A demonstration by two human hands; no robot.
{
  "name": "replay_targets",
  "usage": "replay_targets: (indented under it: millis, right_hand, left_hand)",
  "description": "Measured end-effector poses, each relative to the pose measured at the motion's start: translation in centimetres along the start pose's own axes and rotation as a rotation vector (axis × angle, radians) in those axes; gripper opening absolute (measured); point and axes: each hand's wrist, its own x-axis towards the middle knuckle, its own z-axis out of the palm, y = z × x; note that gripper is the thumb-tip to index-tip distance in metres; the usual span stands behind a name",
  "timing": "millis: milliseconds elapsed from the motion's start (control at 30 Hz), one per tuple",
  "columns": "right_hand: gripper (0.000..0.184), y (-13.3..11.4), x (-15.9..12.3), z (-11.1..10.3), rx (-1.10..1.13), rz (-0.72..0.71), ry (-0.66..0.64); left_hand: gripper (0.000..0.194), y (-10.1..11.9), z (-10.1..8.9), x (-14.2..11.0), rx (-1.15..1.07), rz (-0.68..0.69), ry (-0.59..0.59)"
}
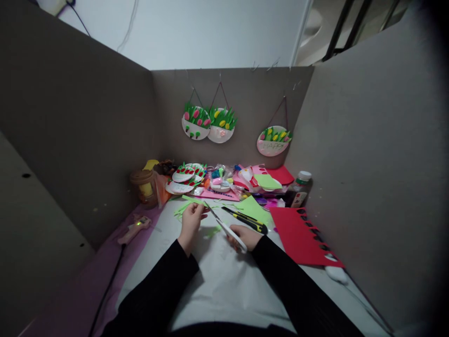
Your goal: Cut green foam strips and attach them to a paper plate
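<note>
White-handled scissors (229,230) are gripped in my right hand (246,236), their blades slanting up and left toward my other hand. The fingers of my left hand (191,223) are pinched together close to the scissor tips; what they hold is too small to make out. Thin light-green paper strips (179,211) lie behind and beside that hand. A black and yellow utility knife (247,220) rests just beyond my right hand, partly over a light-green paper sheet (253,208).
Red paper (298,236) with cut-outs lies at the right by a bottle (300,189). At the left are a glue gun (136,229) with its cord and a brown cup (144,187). Decorated paper plates (180,187) and craft supplies line the back, below hanging plates (220,133).
</note>
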Motion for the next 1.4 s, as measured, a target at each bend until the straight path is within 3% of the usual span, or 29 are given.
replay_targets:
  millis: [1400]
  right_hand:
    - [0.016,1.2,0.7,-0.6,-0.011,-0.030,0.005]
  left_hand:
    - [0.025,-0.1,-0.6,0.6,0.030,-0.052,-0.119]
